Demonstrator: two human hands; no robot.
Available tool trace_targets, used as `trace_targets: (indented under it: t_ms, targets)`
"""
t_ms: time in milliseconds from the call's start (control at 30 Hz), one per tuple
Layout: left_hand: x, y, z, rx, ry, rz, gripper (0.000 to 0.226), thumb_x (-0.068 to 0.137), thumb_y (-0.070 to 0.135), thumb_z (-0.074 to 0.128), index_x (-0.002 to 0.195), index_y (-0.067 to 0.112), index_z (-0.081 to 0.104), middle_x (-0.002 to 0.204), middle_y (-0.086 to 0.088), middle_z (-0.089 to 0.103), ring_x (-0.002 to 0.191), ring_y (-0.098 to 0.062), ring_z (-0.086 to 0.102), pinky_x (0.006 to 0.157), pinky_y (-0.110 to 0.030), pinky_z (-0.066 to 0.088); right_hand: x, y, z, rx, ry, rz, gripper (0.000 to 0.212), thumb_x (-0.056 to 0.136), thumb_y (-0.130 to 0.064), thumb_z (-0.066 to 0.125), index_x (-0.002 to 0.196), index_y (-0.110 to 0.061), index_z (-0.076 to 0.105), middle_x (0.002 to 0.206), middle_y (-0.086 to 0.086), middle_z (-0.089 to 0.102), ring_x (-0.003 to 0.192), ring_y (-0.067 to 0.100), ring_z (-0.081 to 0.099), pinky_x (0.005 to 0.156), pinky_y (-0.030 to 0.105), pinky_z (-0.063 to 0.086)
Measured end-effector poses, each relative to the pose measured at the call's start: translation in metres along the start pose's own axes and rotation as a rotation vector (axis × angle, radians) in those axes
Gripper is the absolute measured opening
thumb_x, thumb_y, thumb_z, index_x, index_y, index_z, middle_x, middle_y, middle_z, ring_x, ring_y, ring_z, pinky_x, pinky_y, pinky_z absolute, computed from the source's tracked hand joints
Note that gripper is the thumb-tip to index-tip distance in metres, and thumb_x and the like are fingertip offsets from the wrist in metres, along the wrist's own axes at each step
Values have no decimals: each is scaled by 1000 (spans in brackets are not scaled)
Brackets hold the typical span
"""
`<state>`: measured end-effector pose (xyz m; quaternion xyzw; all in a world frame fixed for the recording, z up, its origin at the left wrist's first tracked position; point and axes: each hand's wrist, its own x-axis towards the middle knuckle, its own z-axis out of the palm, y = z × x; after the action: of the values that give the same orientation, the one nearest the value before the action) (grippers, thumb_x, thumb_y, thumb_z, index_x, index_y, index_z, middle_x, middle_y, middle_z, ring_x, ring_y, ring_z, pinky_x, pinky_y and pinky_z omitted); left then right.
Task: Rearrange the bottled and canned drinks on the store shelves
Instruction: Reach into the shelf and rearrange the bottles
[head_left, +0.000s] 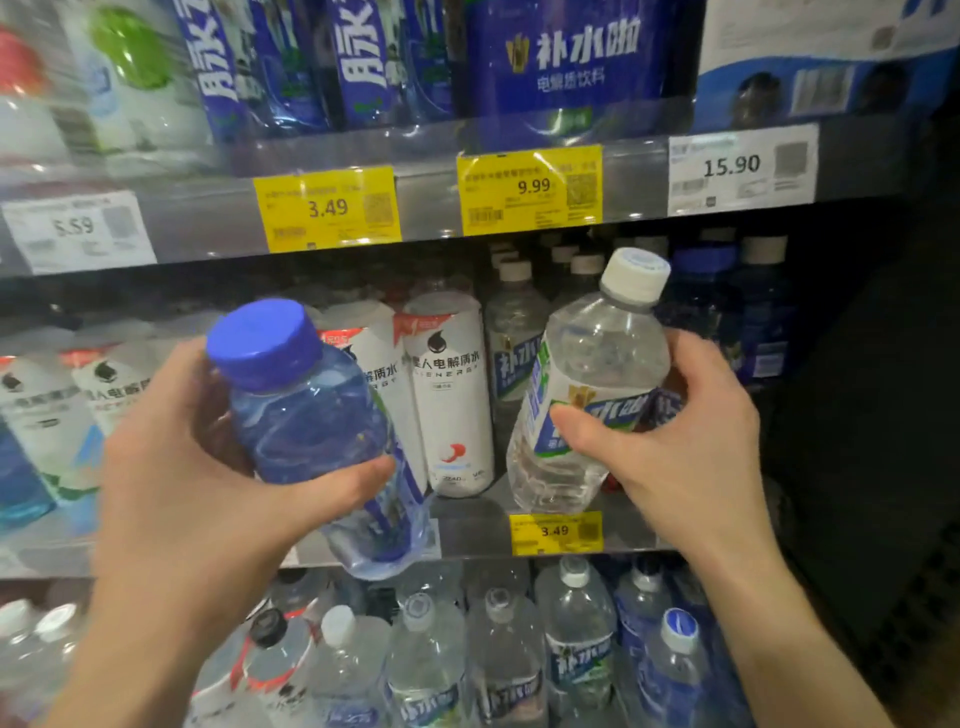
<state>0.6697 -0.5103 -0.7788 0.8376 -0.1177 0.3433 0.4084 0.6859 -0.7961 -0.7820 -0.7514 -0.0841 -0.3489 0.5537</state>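
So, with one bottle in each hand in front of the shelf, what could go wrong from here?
1. The clear bottle in the right hand sits tilted at the shelf edge; it may tip off when released.
2. The left hand holds the blue bottle tilted, close to the white bottles; it may knock them.

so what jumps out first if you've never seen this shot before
Two bottles held up in front of the middle shelf: the left hand grips a blue-capped blue bottle, the right hand a clear white-capped bottle. Above them, yellow price tags line the shelf edge.
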Motion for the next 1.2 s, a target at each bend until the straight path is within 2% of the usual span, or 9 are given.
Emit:
trace_targets:
  t_ms: [200, 367, 567, 700, 767, 867, 1000, 1067, 1200]
  targets:
    - [-4, -1, 0, -33, -11, 7, 107, 42, 46, 102, 136, 33, 53, 127, 10, 67, 114, -13, 67, 92, -48, 56, -4, 3, 29, -20, 79, -44, 43, 64, -35, 86, 102, -32, 68, 101, -13, 55, 92, -5, 56, 75, 4, 39]
    - [-9, 0, -3, -84, -57, 31, 100, 45, 32, 102, 133, 31, 55, 123, 10, 69, 110, -13, 68, 93, -46, 55, -10, 7, 53, -59, 69, -86, 57, 70, -27, 87, 124, -31, 68, 113, -11, 59, 104, -18, 48, 85, -1, 33]
    - [-4, -22, -12, -33, -65, 14, 107, 45, 38, 102, 139, 31, 52, 128, 9, 67, 114, -15, 67, 92, -49, 56, -15, 10, 68, 18, 69, -34, 47, 81, -20, 82, 121, -36, 65, 106, -18, 72, 102, 5, 68, 90, 33, 57]
    - [-5, -22, -12, -37, -63, -8, 112, 43, 46, 101, 141, 32, 49, 131, 10, 65, 119, -16, 64, 96, -52, 53, -19, 15, 77, -172, 147, -43, 52, 80, -33, 83, 128, -28, 64, 114, -11, 53, 104, 1, 49, 94, 5, 37]
    - [-6, -19, -10, -63, -56, -10, 109, 44, 43, 102, 140, 30, 51, 130, 10, 65, 119, -18, 64, 98, -51, 52, -19, 16, 77, -342, 179, -20, 56, 78, -46, 81, 127, -27, 63, 111, -4, 40, 102, 10, 34, 87, 3, 28]
    - [-9, -10, -7, -84, -50, 10, 99, 45, 34, 101, 134, 31, 55, 124, 9, 68, 114, -18, 66, 95, -50, 53, -16, 17, 72, -365, 142, -3, 53, 78, -51, 78, 125, -33, 62, 104, -4, 46, 98, 11, 42, 80, 0, 28]
    - [-12, 12, 1, -215, -19, 13, 83, 39, 23, 96, 115, 31, 64, 104, 14, 74, 93, -5, 72, 78, -24, 59, -17, 22, 73, -269, 196, 34, 73, 77, -47, 83, 141, -31, 50, 110, -10, 57, 96, 7, 54, 88, 15, 41]
    - [-13, 20, 4, -270, -11, 16, 75, 39, 15, 93, 106, 32, 64, 95, 19, 74, 83, 1, 72, 67, -10, 54, -19, 26, 75, -219, 227, 14, 66, 78, -41, 85, 134, -26, 54, 111, -11, 59, 95, 9, 57, 87, 27, 49]
    - [-13, 25, 6, -269, -11, 25, 76, 40, 10, 93, 105, 36, 63, 93, 22, 74, 80, 4, 71, 64, -7, 52, -20, 29, 77, -222, 233, -9, 56, 79, -36, 84, 127, -22, 59, 109, -12, 54, 92, 11, 54, 83, 13, 40]
